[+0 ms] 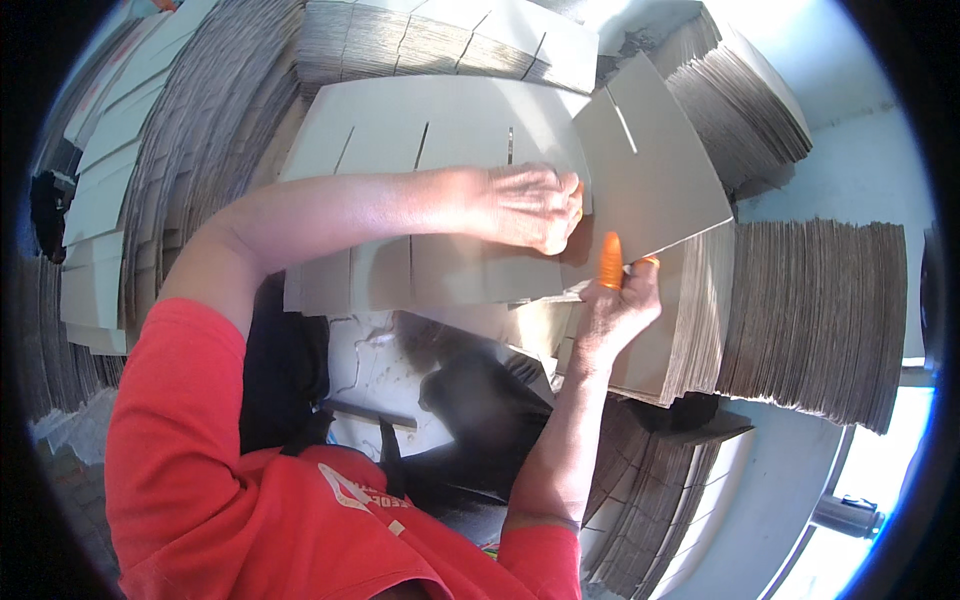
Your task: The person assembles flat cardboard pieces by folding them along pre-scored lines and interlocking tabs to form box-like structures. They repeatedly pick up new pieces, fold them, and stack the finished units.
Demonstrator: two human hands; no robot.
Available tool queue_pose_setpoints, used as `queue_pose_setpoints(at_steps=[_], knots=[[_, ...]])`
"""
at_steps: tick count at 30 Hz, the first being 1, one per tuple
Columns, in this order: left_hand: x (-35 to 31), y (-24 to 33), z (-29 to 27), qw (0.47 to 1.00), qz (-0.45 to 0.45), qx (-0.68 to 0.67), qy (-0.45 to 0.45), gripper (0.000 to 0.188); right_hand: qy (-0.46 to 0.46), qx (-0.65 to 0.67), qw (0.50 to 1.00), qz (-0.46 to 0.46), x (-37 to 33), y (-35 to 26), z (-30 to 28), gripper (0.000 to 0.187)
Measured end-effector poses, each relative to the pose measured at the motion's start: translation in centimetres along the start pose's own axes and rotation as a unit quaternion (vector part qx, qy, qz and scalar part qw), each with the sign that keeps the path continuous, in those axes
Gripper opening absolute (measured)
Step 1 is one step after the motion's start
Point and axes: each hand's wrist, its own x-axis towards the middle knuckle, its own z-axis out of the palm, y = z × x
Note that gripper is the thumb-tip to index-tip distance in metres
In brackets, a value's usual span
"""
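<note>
A wide grey cardboard sheet [380, 270] with several narrow slots lies in front of me. Across its right part reaches my left hand [525, 208], its fingers curled closed at the sheet's right edge; the fingertips are partly hidden, with orange finger covers showing. My right hand [622, 305], also wearing orange finger covers, pinches the lower edge of a smaller cardboard piece [665, 165] between thumb and finger. That piece has one slot and is tilted to the right of the wide sheet. Below it is a stack of cardboard [690, 330].
Tall cardboard stacks [200, 150] fill the left side. Another slotted stack [440, 45] stands at the back. More stacks [815, 315] crowd the right, with one [745, 100] at the back right and one [665, 490] low beside my right forearm.
</note>
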Motion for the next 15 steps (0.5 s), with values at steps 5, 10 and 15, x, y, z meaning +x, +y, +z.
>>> queue_pose_setpoints(at_steps=[5, 10, 15], knots=[[1.6, 5.2, -2.9, 0.998, 0.004, -0.038, -0.043, 0.023, 0.015, -0.04, 0.999, -0.016, -0.3, -0.1, -0.5, 0.016], [0.2, -4.2, -0.1, 0.901, -0.29, -0.317, 0.06, 0.048, 0.028, -0.01, 0.999, 0.034, -0.8, -0.2, -0.9, 0.013], [-13.2, -16.4, 9.8, 0.881, -0.41, 0.222, -0.075, 0.046, 0.009, 0.007, 0.999, 0.033, -0.7, -1.8, 0.1, 0.009]])
